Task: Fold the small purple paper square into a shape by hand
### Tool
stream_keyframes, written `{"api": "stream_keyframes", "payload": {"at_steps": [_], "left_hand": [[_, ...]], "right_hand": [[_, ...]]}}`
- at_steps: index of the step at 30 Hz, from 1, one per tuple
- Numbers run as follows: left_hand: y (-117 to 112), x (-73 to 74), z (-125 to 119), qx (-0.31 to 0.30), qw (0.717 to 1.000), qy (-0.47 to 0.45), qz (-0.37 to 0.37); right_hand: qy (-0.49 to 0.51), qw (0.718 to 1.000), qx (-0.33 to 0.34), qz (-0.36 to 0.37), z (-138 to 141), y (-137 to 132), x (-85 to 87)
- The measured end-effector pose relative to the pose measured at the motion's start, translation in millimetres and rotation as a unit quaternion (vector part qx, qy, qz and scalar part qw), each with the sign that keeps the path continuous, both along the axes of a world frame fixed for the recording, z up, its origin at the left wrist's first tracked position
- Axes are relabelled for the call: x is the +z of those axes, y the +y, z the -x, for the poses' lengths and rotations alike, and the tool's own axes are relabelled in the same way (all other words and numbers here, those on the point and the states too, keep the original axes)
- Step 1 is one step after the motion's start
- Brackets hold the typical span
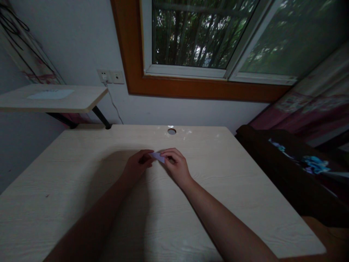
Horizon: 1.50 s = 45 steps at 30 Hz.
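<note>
A small folded piece of pale purple paper (158, 157) lies between my two hands near the middle of the light wooden table (68, 171). My left hand (137, 165) pinches its left end with curled fingers. My right hand (176, 164) holds the right end, with the fingers bent over the paper. Both forearms reach in from the bottom of the view and rest low over the tabletop.
A round cable hole (171, 131) sits at the table's far edge. A small raised shelf (54, 97) stands at the back left, with wall sockets (110, 76) and a cord beside it. A dark bed frame (286, 171) borders the right side, under a window (207, 36).
</note>
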<state>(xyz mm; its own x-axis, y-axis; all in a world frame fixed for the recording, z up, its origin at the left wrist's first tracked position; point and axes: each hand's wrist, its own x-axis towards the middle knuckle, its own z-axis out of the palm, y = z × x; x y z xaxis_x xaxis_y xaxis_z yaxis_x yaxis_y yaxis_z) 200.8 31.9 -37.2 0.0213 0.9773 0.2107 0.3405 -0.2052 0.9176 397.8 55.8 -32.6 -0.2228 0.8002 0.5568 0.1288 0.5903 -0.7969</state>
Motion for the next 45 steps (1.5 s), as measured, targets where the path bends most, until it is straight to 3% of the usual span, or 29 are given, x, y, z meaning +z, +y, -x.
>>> {"api": "stream_keyframes", "payload": {"at_steps": [8, 13, 17, 26, 32, 37, 45], "left_hand": [[0.9, -2.3, 2.7, -0.051, 0.994, 0.017, -0.092], [0.1, 0.0, 3.6, -0.048, 0.994, 0.010, -0.100], [1.8, -0.9, 4.8, -0.043, 0.994, -0.013, -0.104], [0.1, -1.5, 2.3, -0.059, 0.995, -0.055, -0.062], [0.3, -5.2, 2.3, -0.021, 0.998, -0.052, -0.025], [2.4, -6.4, -1.0, -0.007, 0.995, -0.098, -0.025], [4.1, -5.9, -2.2, -0.033, 0.989, -0.147, -0.001]], "right_hand": [[-0.018, 0.999, 0.019, -0.019, 1.0, 0.3, -3.0], [-0.004, 1.000, 0.004, 0.006, 2.4, 0.5, -6.1], [0.010, 0.999, 0.028, 0.030, 1.8, 1.3, -5.6], [-0.015, 0.997, 0.055, 0.053, 1.5, 0.1, -2.7], [-0.037, 0.995, 0.037, 0.088, 2.6, -2.0, -5.9], [0.019, 0.985, 0.057, 0.159, 5.3, -0.1, -14.7], [0.047, 0.980, 0.075, 0.177, 6.1, 2.8, -15.7]]}}
